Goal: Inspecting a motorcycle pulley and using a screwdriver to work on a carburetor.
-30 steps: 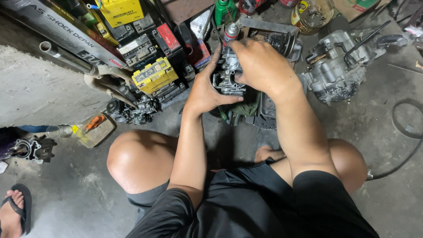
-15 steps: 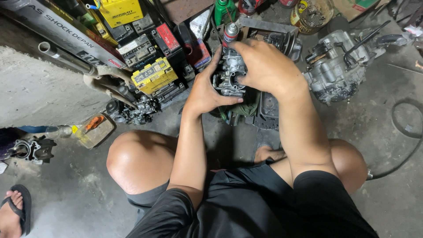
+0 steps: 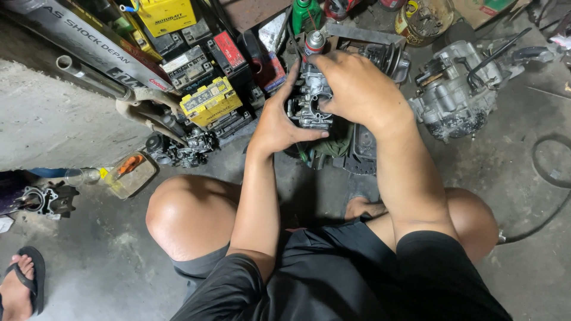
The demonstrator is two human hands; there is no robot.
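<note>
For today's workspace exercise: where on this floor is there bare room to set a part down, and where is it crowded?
Bare concrete lies left of the left knee, between it, the clear tub and the sandalled foot. More lies right of the right knee, inside the cable loop. Around both hands, the carburetor, batteries and engine crowd the floor.

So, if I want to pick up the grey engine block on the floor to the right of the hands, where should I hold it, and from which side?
Probably grip the engine block by its broad cast body, with both hands from above, one on each flank. It lies on the floor with black hoses over its top right, which are too thin and loose to lift by, so keep off them.
</note>
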